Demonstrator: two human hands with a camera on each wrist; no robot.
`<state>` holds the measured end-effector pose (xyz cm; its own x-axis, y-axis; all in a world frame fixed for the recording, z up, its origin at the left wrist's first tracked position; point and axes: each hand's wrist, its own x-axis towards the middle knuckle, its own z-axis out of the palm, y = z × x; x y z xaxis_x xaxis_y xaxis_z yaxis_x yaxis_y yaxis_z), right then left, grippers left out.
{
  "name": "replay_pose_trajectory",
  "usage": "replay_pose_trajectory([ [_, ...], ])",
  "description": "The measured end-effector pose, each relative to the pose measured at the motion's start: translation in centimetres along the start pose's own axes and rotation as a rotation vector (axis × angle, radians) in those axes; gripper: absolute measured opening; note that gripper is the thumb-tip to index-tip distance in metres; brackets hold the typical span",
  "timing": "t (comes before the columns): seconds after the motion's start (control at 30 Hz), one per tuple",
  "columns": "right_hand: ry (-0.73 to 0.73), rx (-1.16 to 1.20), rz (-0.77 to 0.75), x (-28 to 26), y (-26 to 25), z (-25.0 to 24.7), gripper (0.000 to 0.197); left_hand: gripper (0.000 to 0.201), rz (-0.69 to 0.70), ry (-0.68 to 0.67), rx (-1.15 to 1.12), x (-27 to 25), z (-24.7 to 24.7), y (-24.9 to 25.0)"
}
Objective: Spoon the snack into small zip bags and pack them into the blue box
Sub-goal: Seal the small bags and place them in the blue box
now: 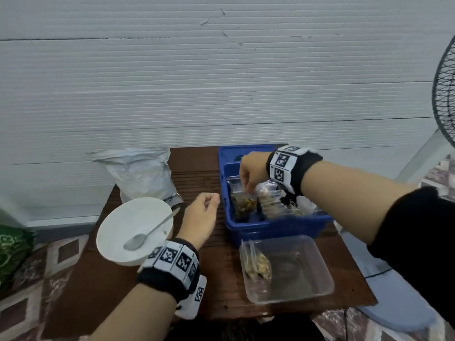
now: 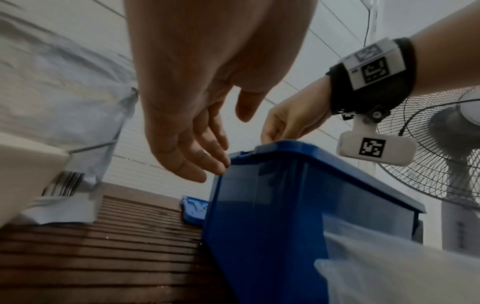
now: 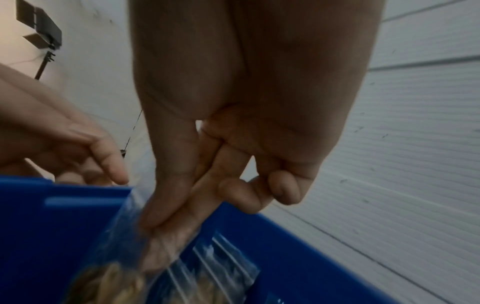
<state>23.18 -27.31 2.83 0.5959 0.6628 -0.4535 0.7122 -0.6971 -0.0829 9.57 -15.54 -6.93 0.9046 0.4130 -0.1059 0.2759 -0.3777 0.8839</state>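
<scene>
The blue box (image 1: 278, 223) stands on the brown table, with several filled small zip bags (image 1: 270, 200) upright inside. My right hand (image 1: 248, 187) reaches down into the box. In the right wrist view its thumb and forefinger (image 3: 155, 224) pinch the top of a clear zip bag of snack (image 3: 109, 283), which hangs inside the box wall (image 3: 64, 236). My left hand (image 1: 211, 200) hovers just left of the box, fingers relaxed (image 2: 197, 152) and holding nothing, close to the box rim (image 2: 285, 148). A metal spoon (image 1: 145, 236) lies in the white bowl (image 1: 110, 244).
A clear plastic tray (image 1: 315, 271) in front of the box holds one filled zip bag (image 1: 258, 265). A silver pouch (image 1: 140, 173) stands behind the bowl, against the white wall. A fan (image 1: 445, 94) is at the right. A blue lid (image 1: 236, 151) lies behind the box.
</scene>
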Motion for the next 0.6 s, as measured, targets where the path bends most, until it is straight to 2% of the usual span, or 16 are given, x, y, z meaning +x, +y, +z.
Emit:
replay_pose_trajectory([
  [0.1,-0.106,-0.034,0.005,2.6,0.1,1.0,0.010,0.020,-0.029,-0.034,-0.027,0.8,0.5,-0.5],
  [0.17,-0.129,-0.059,0.011,3.8,0.1,1.5,0.005,0.022,-0.041,-0.041,-0.055,1.2,0.8,-0.6],
  [0.27,-0.151,-0.116,0.040,5.9,0.3,2.6,0.016,0.030,-0.064,-0.051,-0.073,1.5,1.2,-0.7],
  [0.4,-0.038,-0.114,0.082,6.4,0.5,3.2,0.025,0.032,-0.097,-0.060,-0.076,1.6,1.4,-0.8],
  [0.5,-0.031,-0.176,0.101,6.0,0.5,3.1,0.032,0.031,-0.116,-0.066,-0.070,1.6,1.4,-1.1],
  [0.6,-0.017,-0.136,0.109,4.4,0.1,2.1,0.029,0.029,-0.104,-0.063,-0.060,1.0,1.2,-0.8],
])
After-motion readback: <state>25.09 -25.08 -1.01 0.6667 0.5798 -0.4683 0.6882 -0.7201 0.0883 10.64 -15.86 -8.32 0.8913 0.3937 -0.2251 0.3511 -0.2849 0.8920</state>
